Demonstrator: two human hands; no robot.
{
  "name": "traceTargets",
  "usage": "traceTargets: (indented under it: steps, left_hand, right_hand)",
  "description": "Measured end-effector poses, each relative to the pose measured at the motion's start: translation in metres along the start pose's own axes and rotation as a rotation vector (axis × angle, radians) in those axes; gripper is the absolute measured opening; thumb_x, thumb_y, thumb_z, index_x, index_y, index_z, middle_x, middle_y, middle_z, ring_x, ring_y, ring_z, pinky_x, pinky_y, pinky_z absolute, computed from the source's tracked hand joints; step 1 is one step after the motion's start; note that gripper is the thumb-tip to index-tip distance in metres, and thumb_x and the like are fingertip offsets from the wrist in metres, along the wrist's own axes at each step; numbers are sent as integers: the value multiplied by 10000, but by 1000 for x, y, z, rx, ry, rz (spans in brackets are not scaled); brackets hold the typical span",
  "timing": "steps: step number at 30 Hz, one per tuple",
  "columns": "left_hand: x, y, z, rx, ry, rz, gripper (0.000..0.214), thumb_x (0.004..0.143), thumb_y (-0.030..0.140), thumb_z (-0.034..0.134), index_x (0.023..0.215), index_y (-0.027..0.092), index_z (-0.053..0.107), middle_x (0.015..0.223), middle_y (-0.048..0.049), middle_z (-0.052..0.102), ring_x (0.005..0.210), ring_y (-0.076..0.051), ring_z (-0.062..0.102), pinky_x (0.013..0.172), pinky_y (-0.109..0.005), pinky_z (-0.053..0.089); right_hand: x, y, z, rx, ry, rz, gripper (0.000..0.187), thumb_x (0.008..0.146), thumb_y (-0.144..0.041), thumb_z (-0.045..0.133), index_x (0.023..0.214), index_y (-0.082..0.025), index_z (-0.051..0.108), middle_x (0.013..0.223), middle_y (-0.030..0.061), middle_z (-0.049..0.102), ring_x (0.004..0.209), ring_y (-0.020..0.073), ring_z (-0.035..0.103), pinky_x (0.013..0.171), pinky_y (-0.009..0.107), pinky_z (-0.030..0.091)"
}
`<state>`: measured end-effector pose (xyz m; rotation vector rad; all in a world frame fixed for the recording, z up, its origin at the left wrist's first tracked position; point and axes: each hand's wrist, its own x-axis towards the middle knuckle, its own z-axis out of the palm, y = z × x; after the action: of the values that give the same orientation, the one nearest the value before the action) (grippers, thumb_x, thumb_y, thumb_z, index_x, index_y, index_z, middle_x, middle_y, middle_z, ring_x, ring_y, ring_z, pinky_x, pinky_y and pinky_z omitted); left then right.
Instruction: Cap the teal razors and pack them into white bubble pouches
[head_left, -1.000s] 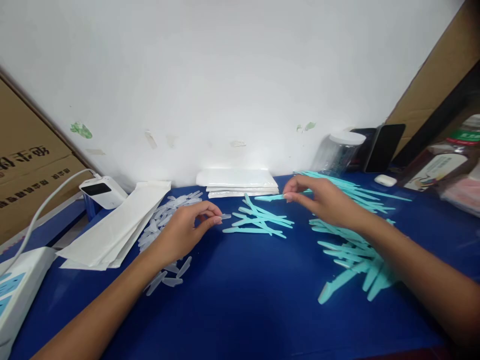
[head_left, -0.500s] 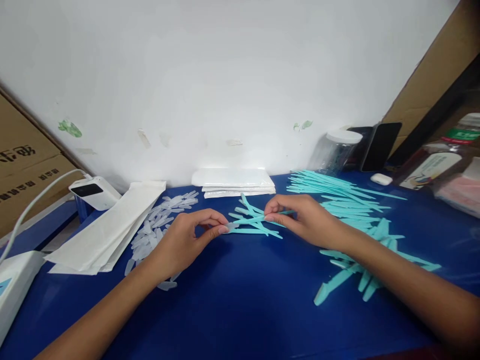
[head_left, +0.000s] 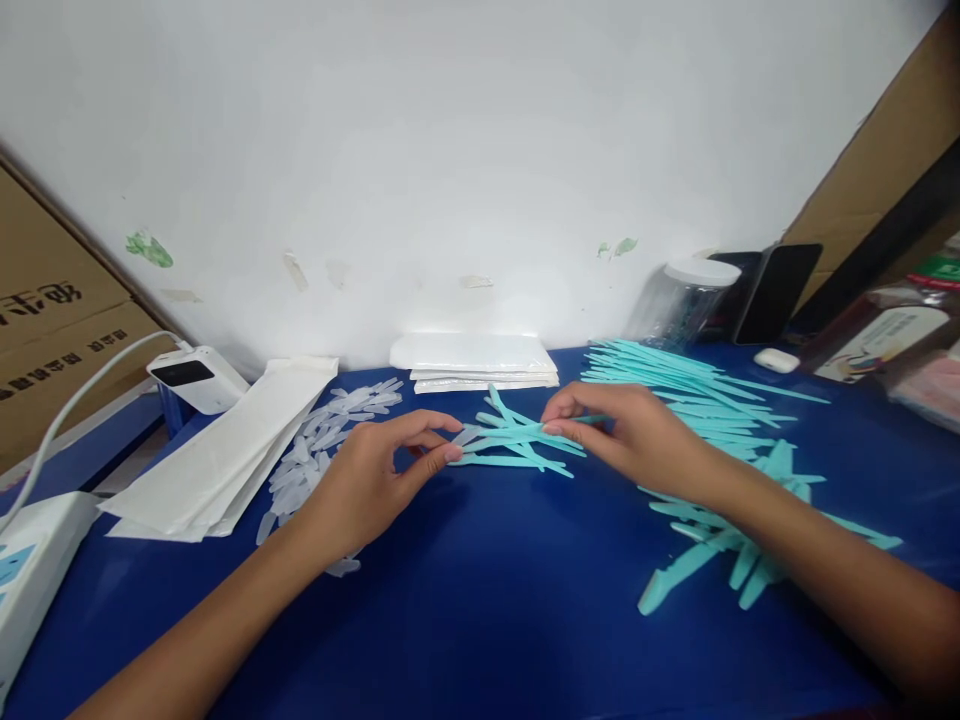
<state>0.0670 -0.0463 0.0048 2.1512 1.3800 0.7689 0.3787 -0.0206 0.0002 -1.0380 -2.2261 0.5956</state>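
My right hand (head_left: 611, 430) pinches the handle of a teal eyebrow razor (head_left: 510, 433), held over a small crossed pile of similar razors (head_left: 525, 462). A translucent cap (head_left: 466, 436) sits at the left end of the razors, beside my left fingertips. My left hand (head_left: 401, 455) has its thumb and index finger apart, with nothing visibly gripped between them. Loose translucent caps (head_left: 300, 480) lie in a heap left of and partly behind my left hand. More teal razors (head_left: 675, 375) spread on the right, some hidden under my right forearm.
White paper sleeves (head_left: 217, 460) lie at the left, near a white device (head_left: 196, 378) with a cable. Flat white packs (head_left: 476, 360) are stacked against the wall. A lidded clear jar (head_left: 682, 305), a phone (head_left: 780, 295) and a bottle (head_left: 877, 330) stand at the back right.
My left thumb and index finger have parted from the capped end of the razor. My right hand keeps its pinch; the whole view has shifted slightly.
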Motion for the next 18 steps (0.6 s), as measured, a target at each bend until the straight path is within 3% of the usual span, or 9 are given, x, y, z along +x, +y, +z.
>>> traceTargets:
  steps: [7,18]
  left_hand:
    - [1,-3,-1,-8,16,42,242,1016,512,695,1056,310,822,1002,15,850,922,-223,784,641,-278,525]
    - [-2,1,7,-22,-37,51,204,1022,472,701,1046,313,826,975,27,840,866,-198,762,643,-274,517]
  right_hand:
    - [2,-3,-12,12,26,36,210,1042,-431,649,998,-253,753,1011,62,810,905,241,739,697,333,553]
    - [-2,-4,4,87,-48,0,188,1056,-404,657,980,-254,742,1001,27,797,899,194,727,736,289,522]
